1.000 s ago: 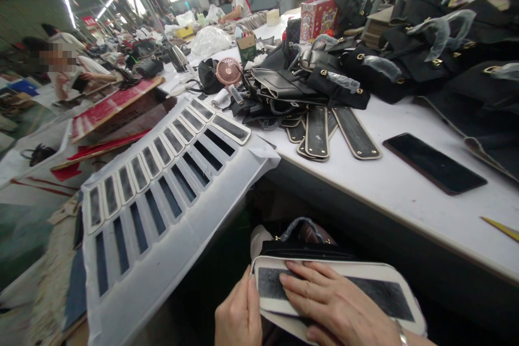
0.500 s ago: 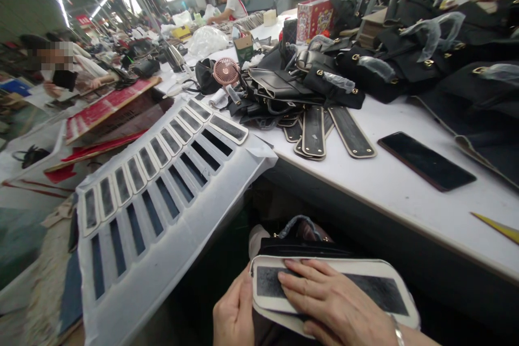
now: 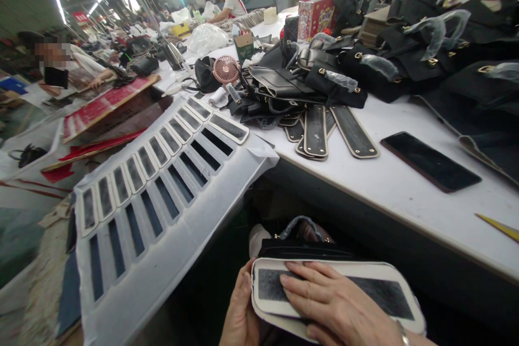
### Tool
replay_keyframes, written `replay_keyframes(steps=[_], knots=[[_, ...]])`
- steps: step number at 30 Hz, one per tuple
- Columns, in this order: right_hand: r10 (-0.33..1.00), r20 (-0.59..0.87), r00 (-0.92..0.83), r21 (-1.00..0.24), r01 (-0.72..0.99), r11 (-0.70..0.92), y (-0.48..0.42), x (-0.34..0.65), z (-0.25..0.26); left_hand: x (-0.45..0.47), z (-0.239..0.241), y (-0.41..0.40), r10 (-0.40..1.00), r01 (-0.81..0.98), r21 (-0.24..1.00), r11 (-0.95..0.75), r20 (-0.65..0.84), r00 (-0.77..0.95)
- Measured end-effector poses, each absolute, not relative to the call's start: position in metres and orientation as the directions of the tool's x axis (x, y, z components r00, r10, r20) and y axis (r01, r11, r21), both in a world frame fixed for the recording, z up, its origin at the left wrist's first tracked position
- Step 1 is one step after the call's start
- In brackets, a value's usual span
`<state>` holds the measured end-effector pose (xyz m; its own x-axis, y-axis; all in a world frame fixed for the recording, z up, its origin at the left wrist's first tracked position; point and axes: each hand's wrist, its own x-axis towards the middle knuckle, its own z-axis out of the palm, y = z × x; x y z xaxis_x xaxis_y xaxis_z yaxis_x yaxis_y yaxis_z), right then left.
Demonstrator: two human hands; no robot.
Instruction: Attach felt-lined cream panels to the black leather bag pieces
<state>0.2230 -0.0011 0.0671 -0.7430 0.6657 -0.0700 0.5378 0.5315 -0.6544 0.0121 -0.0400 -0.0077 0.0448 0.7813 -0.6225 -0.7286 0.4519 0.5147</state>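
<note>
A black handbag (image 3: 308, 249) rests in my lap with its plastic-wrapped handle (image 3: 302, 220) pointing away from me. On its near side sits a cream bottom panel (image 3: 357, 269) with a dark rectangle in the middle and rounded corners. The panel's lower edge stands slightly apart from the layer beneath. My left hand (image 3: 242, 308) grips the left end, thumb along the rim; its other fingers are partly hidden. Across the dark rectangle lies my right hand (image 3: 332, 303), flat, fingers stretched out and pressing on the panel.
To the left, a covered board (image 3: 162, 259) carries a row of cream-edged panels (image 3: 140, 167) beside dark slots. The white table (image 3: 344, 184) holds dark base pieces (image 3: 315, 132), a phone (image 3: 430, 161), a small pink fan (image 3: 226, 70) and piled black bags (image 3: 405, 59). Two people sit farther off.
My left hand has shifted slightly right and turned around the panel's end. The bag and panel have moved a little right and down; my right hand stays flat on the panel.
</note>
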Motion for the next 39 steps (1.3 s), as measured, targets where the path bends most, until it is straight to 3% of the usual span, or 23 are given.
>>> replay_keyframes(steps=[4, 8, 12, 17, 21, 26, 33, 36, 39], knots=[[0.608, -0.074, -0.791, -0.661, 0.495, 0.564, 0.005, 0.227, 0.066, 0.009, -0.012, -0.040, 0.788, -0.778, 0.384, 0.497, -0.575, 0.220], [0.589, -0.075, -0.804, -0.654, 0.486, 0.580, 0.004, 0.228, 0.061, 0.008, -0.007, -0.038, 0.775, -0.755, 0.404, 0.516, -0.596, 0.210], [0.655, -0.033, -0.755, -0.646, 0.516, 0.563, 0.001, 0.228, 0.054, 0.009, -0.001, -0.036, 0.769, -0.705, 0.479, 0.523, -0.621, 0.148], [0.522, 0.017, -0.853, -0.678, 0.374, 0.633, 0.015, 0.235, 0.055, 0.010, 0.007, -0.033, 0.778, -0.637, 0.563, 0.527, -0.621, 0.095], [0.512, 0.014, -0.859, -0.639, 0.386, 0.665, 0.021, 0.235, 0.059, 0.009, 0.011, -0.029, 0.776, -0.557, 0.619, 0.554, -0.627, 0.075], [0.491, 0.126, -0.862, -0.522, 0.364, 0.772, 0.023, 0.234, 0.057, 0.005, 0.008, -0.028, 0.822, -0.432, 0.725, 0.536, -0.565, 0.071], [0.439, 0.212, -0.873, -0.372, 0.343, 0.863, 0.026, 0.233, 0.045, -0.003, 0.003, -0.026, 0.887, -0.080, 0.883, 0.462, -0.463, 0.008], [0.475, 0.170, -0.863, -0.464, 0.355, 0.811, 0.025, 0.233, 0.044, -0.002, 0.003, -0.025, 0.909, -0.055, 0.908, 0.416, -0.414, 0.039], [0.514, 0.105, -0.851, -0.592, 0.361, 0.721, 0.025, 0.235, 0.049, 0.002, 0.001, -0.026, 0.900, -0.140, 0.889, 0.436, -0.434, 0.051]])
